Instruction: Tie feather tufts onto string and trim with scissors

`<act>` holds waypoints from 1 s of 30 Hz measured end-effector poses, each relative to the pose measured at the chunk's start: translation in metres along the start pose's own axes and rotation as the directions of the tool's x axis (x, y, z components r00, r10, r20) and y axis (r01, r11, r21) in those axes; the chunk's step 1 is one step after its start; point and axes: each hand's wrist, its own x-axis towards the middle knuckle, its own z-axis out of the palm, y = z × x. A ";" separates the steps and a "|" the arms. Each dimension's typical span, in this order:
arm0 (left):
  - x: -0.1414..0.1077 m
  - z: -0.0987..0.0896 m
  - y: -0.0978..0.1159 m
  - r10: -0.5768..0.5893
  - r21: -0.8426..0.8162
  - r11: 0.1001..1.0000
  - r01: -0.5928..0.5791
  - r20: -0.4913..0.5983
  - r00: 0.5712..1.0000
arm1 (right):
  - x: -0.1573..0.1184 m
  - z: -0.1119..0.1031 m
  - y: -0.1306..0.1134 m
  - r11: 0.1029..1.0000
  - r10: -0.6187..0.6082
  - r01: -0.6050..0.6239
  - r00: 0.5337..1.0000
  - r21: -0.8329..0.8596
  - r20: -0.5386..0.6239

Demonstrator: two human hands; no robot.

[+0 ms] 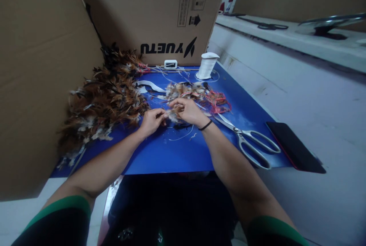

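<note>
My left hand [153,121] is closed in a pinch near the middle of the blue table, its fingertips on the end of a small brown feather [174,114]. Close by on the right, my right hand [187,109] bends its fingers over the same feather, which shows between the two hands. Just behind them lies a loose bunch of brown and white feathers [183,90]. Pink-red string [219,101] is tangled at its right end. Large scissors [243,135] rest right of my right wrist, blades pointing towards the feathers.
A big heap of brown feathers [111,97] covers the table's left side against a cardboard box [122,13]. Behind are a white spool [207,65], thin sticks [183,69] and a small white case [170,64]. A dark phone [294,147] lies at the right edge of the blue table [171,154].
</note>
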 end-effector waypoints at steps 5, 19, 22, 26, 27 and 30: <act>0.000 0.000 0.000 0.017 0.057 0.998 -0.017 0.003 1.000 | -0.001 -0.001 -0.001 0.998 -0.006 0.006 1.000 -0.070 -0.001; 0.000 -0.001 0.000 0.149 0.189 0.971 -0.147 0.003 0.989 | -0.004 0.004 -0.007 0.989 0.033 -0.037 0.999 -0.143 -0.030; 0.001 -0.002 0.000 0.124 0.150 0.981 -0.123 0.000 0.992 | -0.002 0.003 -0.006 0.997 0.066 -0.066 0.998 0.027 -0.014; 0.003 -0.002 -0.001 -0.020 -0.106 0.994 0.022 0.020 1.000 | -0.002 -0.007 -0.016 0.939 0.144 -0.121 0.988 0.321 -0.049; 0.003 -0.002 -0.001 -0.044 -0.182 0.982 0.049 0.029 0.999 | -0.003 -0.011 -0.019 0.916 0.154 -0.116 0.986 0.384 -0.069; 0.005 -0.002 -0.002 -0.090 -0.388 0.917 0.098 0.037 0.995 | -0.003 -0.020 -0.025 0.843 0.173 -0.074 0.975 0.532 -0.139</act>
